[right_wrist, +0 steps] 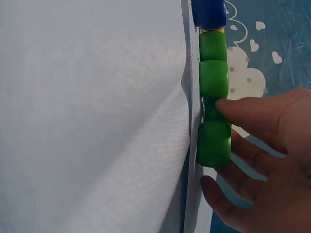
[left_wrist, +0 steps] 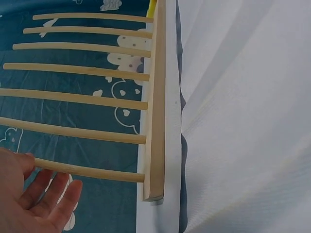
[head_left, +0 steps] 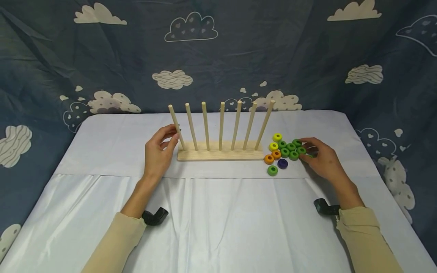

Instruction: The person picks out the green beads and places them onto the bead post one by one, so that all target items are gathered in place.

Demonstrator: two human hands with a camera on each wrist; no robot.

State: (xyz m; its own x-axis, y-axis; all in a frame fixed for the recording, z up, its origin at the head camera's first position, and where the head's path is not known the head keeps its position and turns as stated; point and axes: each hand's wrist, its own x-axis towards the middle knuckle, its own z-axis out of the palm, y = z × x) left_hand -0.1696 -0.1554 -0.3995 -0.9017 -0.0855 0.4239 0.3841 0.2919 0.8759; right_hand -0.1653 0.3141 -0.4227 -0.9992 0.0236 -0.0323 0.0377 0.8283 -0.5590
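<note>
Left hand pinching a pale wooden end peg, right hand touching round green beads towards white table's right edge, can't tell if gripping, all pegs standing bare

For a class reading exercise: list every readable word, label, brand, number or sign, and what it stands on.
There are none: no lettering or number shows on the wooden rack, beads, white cloth or black wrist pieces. The dark backdrop bears printed pictures, such as clouds.
</note>
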